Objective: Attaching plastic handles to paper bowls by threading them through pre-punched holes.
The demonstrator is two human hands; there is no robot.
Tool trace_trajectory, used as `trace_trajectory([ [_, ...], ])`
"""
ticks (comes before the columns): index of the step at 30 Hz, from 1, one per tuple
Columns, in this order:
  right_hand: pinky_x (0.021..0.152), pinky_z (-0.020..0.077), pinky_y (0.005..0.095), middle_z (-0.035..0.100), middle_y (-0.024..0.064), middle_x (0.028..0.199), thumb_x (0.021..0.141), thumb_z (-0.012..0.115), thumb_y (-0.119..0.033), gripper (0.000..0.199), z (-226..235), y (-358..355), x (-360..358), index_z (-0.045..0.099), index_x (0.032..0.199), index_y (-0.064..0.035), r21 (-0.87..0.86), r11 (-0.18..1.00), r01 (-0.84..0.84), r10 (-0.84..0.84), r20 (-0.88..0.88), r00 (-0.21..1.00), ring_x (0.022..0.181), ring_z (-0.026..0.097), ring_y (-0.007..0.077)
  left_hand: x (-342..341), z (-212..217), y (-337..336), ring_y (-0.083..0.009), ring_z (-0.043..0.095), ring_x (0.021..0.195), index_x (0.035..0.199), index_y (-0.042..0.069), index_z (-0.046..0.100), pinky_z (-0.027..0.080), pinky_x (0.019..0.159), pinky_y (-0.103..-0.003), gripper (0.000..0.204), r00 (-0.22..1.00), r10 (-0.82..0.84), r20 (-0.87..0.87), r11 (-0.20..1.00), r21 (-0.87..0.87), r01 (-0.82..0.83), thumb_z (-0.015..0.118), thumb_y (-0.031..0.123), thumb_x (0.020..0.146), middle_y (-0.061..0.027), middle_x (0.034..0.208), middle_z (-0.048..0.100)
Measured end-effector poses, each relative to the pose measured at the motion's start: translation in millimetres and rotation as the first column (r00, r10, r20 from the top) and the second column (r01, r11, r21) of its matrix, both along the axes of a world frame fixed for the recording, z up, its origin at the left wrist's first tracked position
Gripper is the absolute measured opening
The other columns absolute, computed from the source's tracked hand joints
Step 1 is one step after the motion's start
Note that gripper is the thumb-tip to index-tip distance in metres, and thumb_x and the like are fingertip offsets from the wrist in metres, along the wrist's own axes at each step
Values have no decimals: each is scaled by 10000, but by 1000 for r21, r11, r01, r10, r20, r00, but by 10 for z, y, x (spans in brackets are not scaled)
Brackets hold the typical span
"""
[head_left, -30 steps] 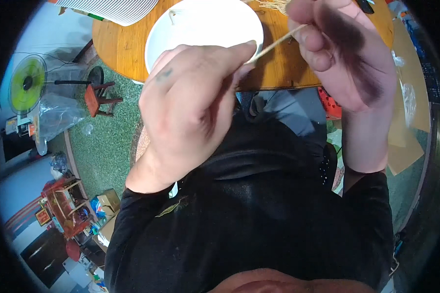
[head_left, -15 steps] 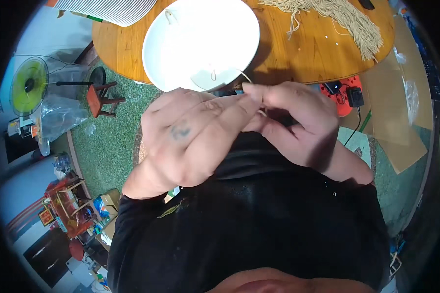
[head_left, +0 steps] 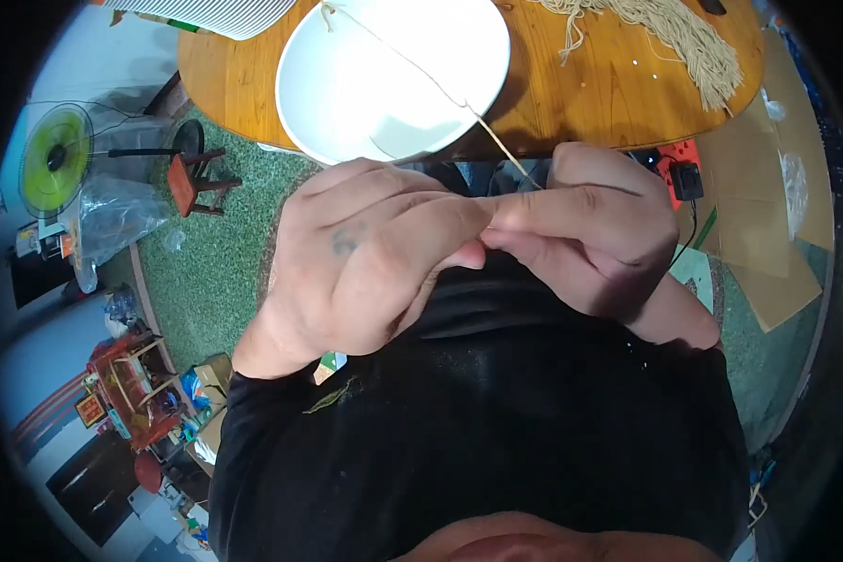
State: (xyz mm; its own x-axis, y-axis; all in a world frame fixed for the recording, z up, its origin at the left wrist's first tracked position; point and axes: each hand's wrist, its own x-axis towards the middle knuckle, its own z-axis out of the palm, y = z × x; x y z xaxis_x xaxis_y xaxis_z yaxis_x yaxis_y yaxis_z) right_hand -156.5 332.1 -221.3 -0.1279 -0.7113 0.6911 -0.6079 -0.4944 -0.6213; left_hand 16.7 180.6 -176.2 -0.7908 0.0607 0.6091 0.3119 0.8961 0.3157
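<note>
A thin beige string [head_left: 499, 142] slants down from the white oval basin [head_left: 295, 122] to my right hand [head_left: 604, 220], passing behind its forefinger. That hand is closed in a pinch around the string. My left hand [head_left: 351, 258] is closed too, its thumb and forefinger pressed together and touching the right fingertips. Whatever lies between the left fingers is hidden. Both hands are in front of my black shirt, just short of the table edge. The string's far end has a small knotted loop [head_left: 328, 16] at the basin's upper left rim.
The basin stands on an oval wooden table [head_left: 571, 108]. A bundle of beige strings [head_left: 693, 51] lies at its right, a white ribbed object [head_left: 220, 14] at its left. On the floor are a red power strip [head_left: 676, 159], cardboard [head_left: 768, 253], a stool [head_left: 187, 183] and a green fan [head_left: 56, 155].
The string, slack and curled in the basin before, now runs nearly straight across it. My right hand has shifted slightly right, and its forefinger now stretches toward the left fingertips.
</note>
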Motion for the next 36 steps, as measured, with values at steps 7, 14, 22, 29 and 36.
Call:
trace_trajectory([
  [7,552,404,275,607,59,810,786,751,98,255,-58,-11,-18,682,1002,-17,-19,1000,20,-19,87,996,640,549,158,20,-79,-63,-247,672,819,980,-41,659,520,741,-341,362,990,135,-26,970,209,-127,847,245,864,-145,921,702],
  [14,619,519,265,709,46,799,800,811,10,145,-423,-276,69,734,910,-46,-207,943,260,-225,179,958,684,666,161,-138,159,-277,-215,681,935,1157,-7,709,499,816,-312,549,925,194,325,979,-5,-204,926,168,684,-98,1061,725],
  [22,622,534,292,715,48,787,766,837,-6,164,-484,-322,85,755,900,-54,-218,933,287,-266,120,957,685,677,189,-197,80,-244,-194,684,912,1090,4,737,496,798,-296,347,897,197,396,971,49,-235,814,12,752,-91,1002,739],
  [29,676,545,285,730,92,874,789,823,49,230,-541,-331,87,721,989,3,-251,942,224,-216,61,975,760,689,207,-204,62,-270,-141,655,832,1066,4,743,481,701,-255,261,881,188,434,966,82,-247,766,-26,808,-73,1005,750],
  [36,667,544,284,737,88,883,791,823,56,243,-616,-380,80,720,1003,1,-297,930,217,-217,32,976,756,694,215,-196,72,-261,-122,640,807,1077,7,744,476,696,-248,258,868,198,455,958,98,-270,759,-29,822,-65,1006,757],
])
